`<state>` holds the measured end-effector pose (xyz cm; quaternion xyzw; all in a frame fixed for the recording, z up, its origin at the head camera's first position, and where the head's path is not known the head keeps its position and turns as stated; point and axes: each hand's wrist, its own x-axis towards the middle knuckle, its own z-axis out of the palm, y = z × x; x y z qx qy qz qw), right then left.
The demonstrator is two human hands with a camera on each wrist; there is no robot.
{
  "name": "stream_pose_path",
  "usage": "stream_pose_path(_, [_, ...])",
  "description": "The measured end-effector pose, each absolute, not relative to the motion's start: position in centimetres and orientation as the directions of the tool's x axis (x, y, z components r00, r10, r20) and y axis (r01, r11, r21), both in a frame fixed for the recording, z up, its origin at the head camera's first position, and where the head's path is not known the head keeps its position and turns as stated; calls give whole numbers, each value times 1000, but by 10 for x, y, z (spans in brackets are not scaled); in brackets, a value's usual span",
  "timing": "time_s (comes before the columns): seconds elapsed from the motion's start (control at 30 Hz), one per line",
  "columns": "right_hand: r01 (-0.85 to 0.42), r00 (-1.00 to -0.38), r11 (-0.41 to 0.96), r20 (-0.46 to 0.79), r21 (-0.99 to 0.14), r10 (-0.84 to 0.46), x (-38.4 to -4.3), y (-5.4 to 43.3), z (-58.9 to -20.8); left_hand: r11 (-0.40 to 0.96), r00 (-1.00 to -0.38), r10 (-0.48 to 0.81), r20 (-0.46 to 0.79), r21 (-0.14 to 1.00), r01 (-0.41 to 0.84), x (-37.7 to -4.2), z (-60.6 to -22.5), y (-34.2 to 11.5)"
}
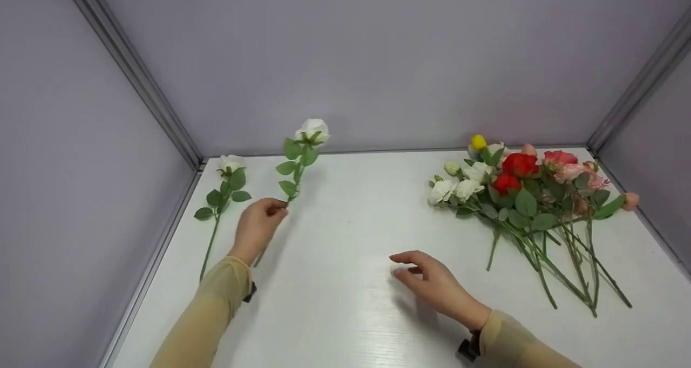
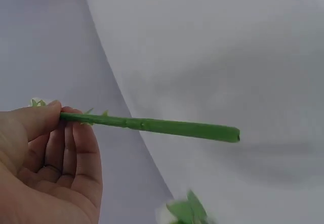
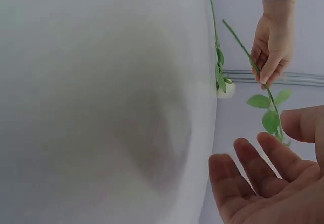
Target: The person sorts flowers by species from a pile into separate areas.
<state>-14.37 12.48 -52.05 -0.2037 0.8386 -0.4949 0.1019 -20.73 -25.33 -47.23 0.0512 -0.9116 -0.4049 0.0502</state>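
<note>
My left hand [image 1: 259, 225] pinches the green stem [image 2: 187, 128] of a white rose [image 1: 313, 132] between thumb and fingers. The rose's bloom points to the back wall, with several leaves below it, and the stem's cut end points back toward me. In the right wrist view the stem slants above the table surface. A second white rose [image 1: 231, 164] lies on the table to the left of that hand. My right hand [image 1: 437, 284] hovers over the middle front of the table, fingers loosely bent and holding nothing.
On the right of the white table [image 1: 345, 314] lies a pile of flowers: red blooms [image 1: 520, 164], white blooms [image 1: 444, 191], pink ones [image 1: 569, 172] and a yellow tulip [image 1: 478, 142]. Their stems [image 1: 548, 281] fan toward the front. Grey walls [image 1: 378, 60] enclose the back and sides.
</note>
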Motion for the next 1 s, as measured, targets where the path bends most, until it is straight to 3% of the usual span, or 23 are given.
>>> stream_pose_path(0.1, [-399,-868,535,119,-745,-481,-145,120,-516,788,-980,-179,87,609,-90,-211,-474,-295])
stream_pose_path(0.23, [-545,-803,571,187,-614,-565,-148,98,-509,857,-967,-231,111,493,-148,-210,-483,-334])
stream_pose_path(0.43, [-594,-746,544,153,-593,-648,-147,66,-502,897,-955,-263,139,399,-189,-208,-503,-362])
stream_pose_path(0.63, [-595,-731,535,127,-600,-670,-143,64,-506,869,-948,-300,109,440,-224,-203,-516,-367])
stream_pose_path(1.0, [-539,-773,577,87,-614,-629,-146,89,-514,852,-952,-292,90,477,-216,-205,-525,-366])
